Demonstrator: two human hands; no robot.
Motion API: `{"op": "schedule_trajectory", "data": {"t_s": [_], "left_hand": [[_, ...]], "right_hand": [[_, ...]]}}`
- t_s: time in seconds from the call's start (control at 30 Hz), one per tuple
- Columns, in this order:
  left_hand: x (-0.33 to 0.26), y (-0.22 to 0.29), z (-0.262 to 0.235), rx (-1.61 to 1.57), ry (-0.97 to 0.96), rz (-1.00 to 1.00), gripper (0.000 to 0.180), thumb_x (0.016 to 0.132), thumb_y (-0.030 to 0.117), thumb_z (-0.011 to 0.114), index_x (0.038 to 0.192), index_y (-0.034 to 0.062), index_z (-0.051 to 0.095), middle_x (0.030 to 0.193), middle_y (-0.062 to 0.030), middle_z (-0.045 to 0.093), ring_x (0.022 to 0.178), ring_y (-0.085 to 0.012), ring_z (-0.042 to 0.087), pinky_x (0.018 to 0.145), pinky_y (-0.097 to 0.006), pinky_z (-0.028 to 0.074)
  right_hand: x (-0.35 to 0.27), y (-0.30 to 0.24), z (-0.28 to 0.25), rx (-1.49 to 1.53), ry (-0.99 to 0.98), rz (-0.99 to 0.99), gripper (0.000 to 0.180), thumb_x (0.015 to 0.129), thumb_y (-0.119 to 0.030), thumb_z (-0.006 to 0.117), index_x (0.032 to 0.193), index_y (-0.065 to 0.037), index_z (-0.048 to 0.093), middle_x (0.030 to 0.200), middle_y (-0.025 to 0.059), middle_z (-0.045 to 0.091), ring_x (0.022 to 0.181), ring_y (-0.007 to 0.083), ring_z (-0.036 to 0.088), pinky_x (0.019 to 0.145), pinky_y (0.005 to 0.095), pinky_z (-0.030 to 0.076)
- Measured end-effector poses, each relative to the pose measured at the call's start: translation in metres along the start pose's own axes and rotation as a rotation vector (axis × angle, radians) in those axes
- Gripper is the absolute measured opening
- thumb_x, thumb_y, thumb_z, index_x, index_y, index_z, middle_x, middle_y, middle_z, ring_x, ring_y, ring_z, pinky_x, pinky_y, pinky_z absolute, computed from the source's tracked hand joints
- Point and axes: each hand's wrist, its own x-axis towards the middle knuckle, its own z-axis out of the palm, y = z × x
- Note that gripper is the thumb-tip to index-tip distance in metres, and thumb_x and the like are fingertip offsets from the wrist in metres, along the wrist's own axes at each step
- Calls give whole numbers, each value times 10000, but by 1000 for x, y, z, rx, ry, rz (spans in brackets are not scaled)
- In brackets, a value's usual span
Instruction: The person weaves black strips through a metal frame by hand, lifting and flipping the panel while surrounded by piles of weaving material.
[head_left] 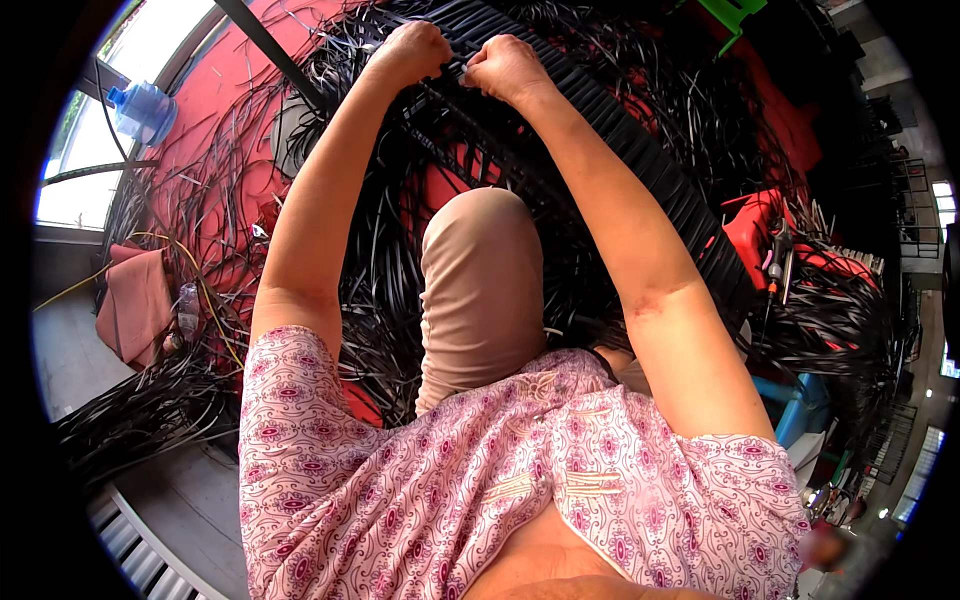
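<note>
My left hand (412,50) and my right hand (505,66) are both stretched far forward, fists closed side by side on a black plastic strip at the top edge of a woven black panel (640,150). The panel is made of tight parallel black strips on a frame and curves down to the right, past my right forearm. My raised knee (480,270) in beige trousers sits between my arms, just below the panel. Loose black strips (380,260) hang and tangle beneath the weave.
Heaps of loose black strips (140,410) cover the red floor (215,90). A blue water jug (143,110) stands at the far left by a window. A pink cloth (135,300) lies at left. A red stool (760,230) with tools is at right, a green plastic piece (732,14) above.
</note>
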Motion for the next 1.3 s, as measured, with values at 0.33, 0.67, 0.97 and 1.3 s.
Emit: {"op": "schedule_trajectory", "data": {"t_s": [0.33, 0.67, 0.97, 1.3], "left_hand": [[-12, 8, -2, 250, 82, 78, 174, 773, 282, 657, 887, 194, 756, 913, -100, 715, 912, -290, 678, 814, -396, 535], [-4, 0, 4, 246, 18, 92, 269, 767, 342, 664, 918, 139, 757, 870, -117, 713, 828, -279, 687, 766, -393, 539], [-8, 7, -1, 189, 121, 115, 258, 771, 327, 701, 879, 98, 748, 726, -93, 687, 649, -208, 670, 623, -334, 526], [7, -24, -31, -222, 137, -151, 302, 854, 278, 683, 1003, 16, 686, 791, -35, 673, 692, -106, 664, 584, -262, 483]], "right_hand": [[-15, 5, -9, 149, -56, -41, 221, 685, -222, 840, 822, -100, 715, 628, 25, 681, 624, 137, 674, 685, 284, 528], [-17, 1, -8, 76, -19, -52, 293, 642, -285, 867, 841, -115, 735, 792, 58, 723, 851, 225, 696, 817, 340, 531], [-17, -9, -3, -47, 170, -119, 288, 608, -295, 863, 823, -151, 737, 923, 102, 718, 930, 287, 680, 813, 392, 547], [-42, -22, -13, 26, 160, -232, 505, 699, -342, 794, 1082, -40, 667, 1016, 121, 710, 965, 266, 679, 889, 358, 512]]}}
